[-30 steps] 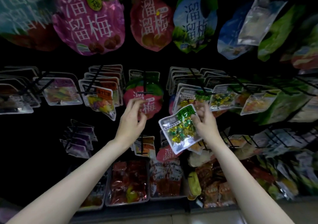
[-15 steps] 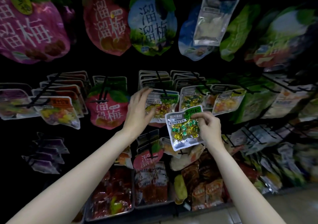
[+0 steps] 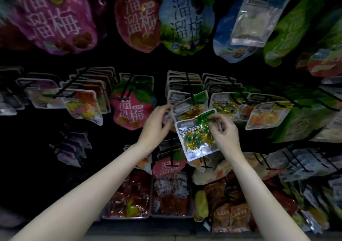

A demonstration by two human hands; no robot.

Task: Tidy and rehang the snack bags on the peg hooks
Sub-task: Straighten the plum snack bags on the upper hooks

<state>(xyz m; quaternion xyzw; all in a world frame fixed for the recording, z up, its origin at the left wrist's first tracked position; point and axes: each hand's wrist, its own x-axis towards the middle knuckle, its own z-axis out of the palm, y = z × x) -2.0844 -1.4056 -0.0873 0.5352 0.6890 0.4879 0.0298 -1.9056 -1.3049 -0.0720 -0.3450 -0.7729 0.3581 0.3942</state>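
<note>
Both hands mid-rehang — right hand [image 3: 224, 131] pinches the candy bag [image 3: 199, 135], left hand [image 3: 157, 124] grips the hung bag [image 3: 188, 104] at eleven o'clock — next, thread the peg hook [image 3: 190, 92].

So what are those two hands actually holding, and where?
The right hand pinches the clear green-labelled candy bag at its top right corner; the left hand grips the hanging clear candy bag by its left edge.

purple bag [image 3: 53, 18]: 溜溜梅 | red bag [image 3: 137, 18]: 溜溜梅 | strawberry bag [image 3: 132, 108]: 溜溜梅
</note>
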